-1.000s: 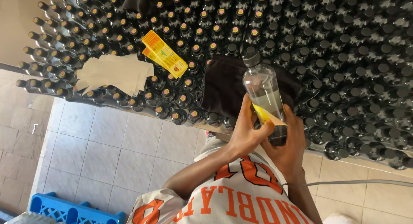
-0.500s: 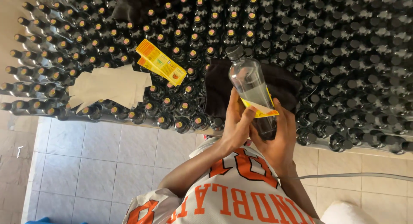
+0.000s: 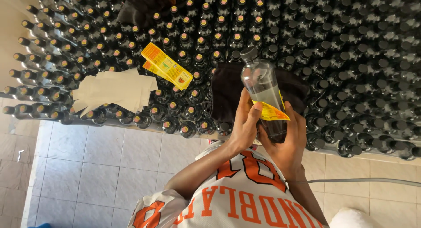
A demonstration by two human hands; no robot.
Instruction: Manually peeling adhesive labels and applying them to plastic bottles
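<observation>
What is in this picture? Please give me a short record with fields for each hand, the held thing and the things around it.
left hand: grips the clear bottle's lower part, thumb on the label
right hand: cups the bottle from below, fingers at the label's edge
clear bottle: dark cap, tilted, held over the table
yellow label: partly on the bottle, one corner sticking out
dark cloth: lies on the bottles behind the hands
dark capped bottles: stand packed across the table
yellow label stack: rests on bottle tops
pale paper strips: beside that stack
</observation>
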